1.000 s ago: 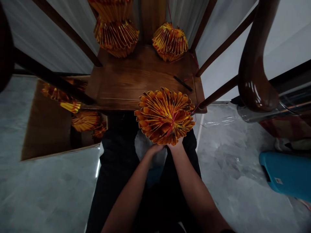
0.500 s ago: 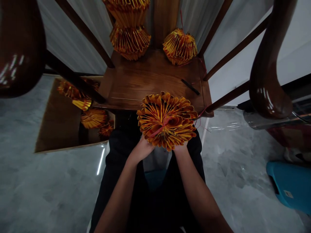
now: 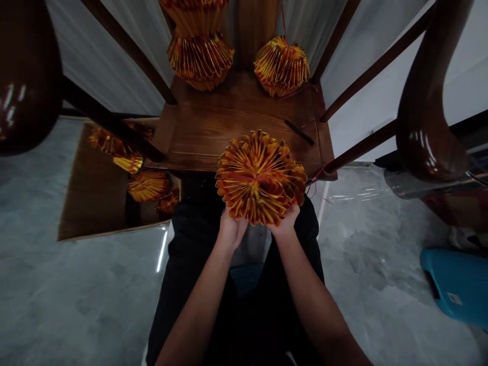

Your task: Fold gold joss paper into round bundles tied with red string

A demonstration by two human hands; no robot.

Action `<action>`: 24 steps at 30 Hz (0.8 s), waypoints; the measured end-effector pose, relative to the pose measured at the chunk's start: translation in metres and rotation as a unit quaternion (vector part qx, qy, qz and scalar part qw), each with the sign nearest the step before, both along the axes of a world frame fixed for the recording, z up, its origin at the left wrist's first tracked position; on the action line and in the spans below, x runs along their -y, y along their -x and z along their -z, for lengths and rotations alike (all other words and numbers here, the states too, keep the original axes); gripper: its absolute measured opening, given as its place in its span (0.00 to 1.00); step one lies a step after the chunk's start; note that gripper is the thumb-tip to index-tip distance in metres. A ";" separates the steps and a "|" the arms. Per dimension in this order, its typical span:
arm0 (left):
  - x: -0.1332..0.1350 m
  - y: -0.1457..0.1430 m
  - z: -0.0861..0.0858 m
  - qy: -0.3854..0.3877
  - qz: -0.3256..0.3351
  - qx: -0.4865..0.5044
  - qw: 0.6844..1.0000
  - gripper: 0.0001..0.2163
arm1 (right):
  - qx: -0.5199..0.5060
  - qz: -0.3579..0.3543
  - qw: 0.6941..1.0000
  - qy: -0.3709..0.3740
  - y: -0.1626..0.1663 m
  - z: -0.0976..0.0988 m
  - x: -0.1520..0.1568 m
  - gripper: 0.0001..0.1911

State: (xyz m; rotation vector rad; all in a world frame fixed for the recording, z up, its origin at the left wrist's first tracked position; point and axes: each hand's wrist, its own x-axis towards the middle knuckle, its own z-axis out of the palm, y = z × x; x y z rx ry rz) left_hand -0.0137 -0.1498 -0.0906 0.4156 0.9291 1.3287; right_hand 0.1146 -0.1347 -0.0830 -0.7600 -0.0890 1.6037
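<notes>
Between my two hands is a pleated gold-and-red folded-paper lantern [image 3: 259,175], its round end facing up, with a red string across its middle. My left hand [image 3: 232,226] holds it from the lower left and my right hand [image 3: 285,219] from the lower right. The lantern hides most of the fingers of both hands. It is over my lap, just in front of the wooden chair seat [image 3: 224,122]. On that seat, a stack of similar paper lanterns [image 3: 200,58] stands at the back left, and a single lantern [image 3: 282,66] with a red string sits at the back right.
A thin black stick-like thing [image 3: 299,132] lies on the seat's right side. At the left, a cardboard box [image 3: 93,188] on the floor holds several folded-paper pieces [image 3: 148,185]. Curved chair arms [image 3: 423,127] flank the seat. A turquoise plastic object [image 3: 457,284] is at the far right.
The lantern in my hands has tipped and turned, and its round end now shows fuller. Both hands have shifted slightly, and more of my left hand shows beneath it.
</notes>
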 end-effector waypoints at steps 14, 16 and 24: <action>-0.015 0.012 -0.049 0.019 -0.087 0.144 0.986 0.28 | -0.009 -0.072 0.996 -0.054 0.012 0.005 -0.001 0.20; -0.015 0.011 -0.054 -0.004 -0.084 0.154 0.984 0.31 | -0.008 -0.078 0.995 -0.057 0.012 0.008 -0.002 0.18; -0.010 0.018 -0.047 -0.070 -0.043 0.109 0.991 0.31 | 0.022 -0.067 0.996 -0.048 0.013 0.014 0.000 0.15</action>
